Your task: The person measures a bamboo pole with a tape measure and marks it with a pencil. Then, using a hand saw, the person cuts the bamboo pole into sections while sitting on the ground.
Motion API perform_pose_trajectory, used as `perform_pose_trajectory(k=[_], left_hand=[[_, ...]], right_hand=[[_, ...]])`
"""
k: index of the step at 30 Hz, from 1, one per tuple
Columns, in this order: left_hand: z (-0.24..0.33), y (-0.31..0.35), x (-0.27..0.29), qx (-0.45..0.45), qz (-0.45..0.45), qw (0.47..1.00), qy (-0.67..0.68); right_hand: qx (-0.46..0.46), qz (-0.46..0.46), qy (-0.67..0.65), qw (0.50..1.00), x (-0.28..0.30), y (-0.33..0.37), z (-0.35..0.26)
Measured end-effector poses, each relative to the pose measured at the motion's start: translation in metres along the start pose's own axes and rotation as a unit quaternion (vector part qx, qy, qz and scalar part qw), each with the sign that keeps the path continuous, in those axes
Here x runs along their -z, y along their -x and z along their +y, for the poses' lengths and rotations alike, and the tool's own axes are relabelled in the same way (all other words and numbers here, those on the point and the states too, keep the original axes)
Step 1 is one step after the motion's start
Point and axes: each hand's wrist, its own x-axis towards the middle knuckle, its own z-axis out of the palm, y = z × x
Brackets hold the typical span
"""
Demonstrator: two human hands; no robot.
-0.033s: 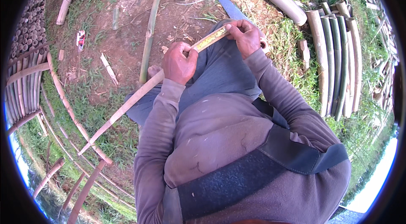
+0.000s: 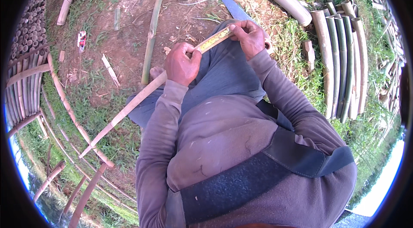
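Long, flat, pale wood-like strip (image 2: 129, 103) is held over the lap (image 2: 232, 66), a yellow measuring tape (image 2: 217, 38) along it, both clamped by the fingers of left hand (image 2: 183, 63) and right hand (image 2: 249, 38). No change since the earlier picture is seen; steadiness is suggested. Beyond lie a blue saw blade (image 2: 230, 2) and greenish bamboo pole (image 2: 152, 34).

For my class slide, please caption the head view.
Left hand and right hand hold a yellow measuring tape along a pale strip.

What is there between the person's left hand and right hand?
The head view shows a yellow measuring tape along a pale strip, spanning the gap from the left hand to the right hand.
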Motion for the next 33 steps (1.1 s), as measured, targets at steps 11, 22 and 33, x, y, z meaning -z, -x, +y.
perform_pose_trajectory(k=[11,22,33], left_hand=[[-0.003,0.001,-0.011,-0.062,0.026,0.997,0.044],[-0.01,-0.002,-0.018,0.097,-0.011,0.985,0.144],[-0.005,0.001,-0.015,0.067,-0.032,0.99,0.119]], right_hand=[[0.017,-0.049,-0.088,0.995,0.013,0.013,-0.003],[-0.012,-0.066,-0.058,0.996,0.023,0.011,0.004],[0.051,-0.091,0.069,0.992,0.032,0.005,0.009]])
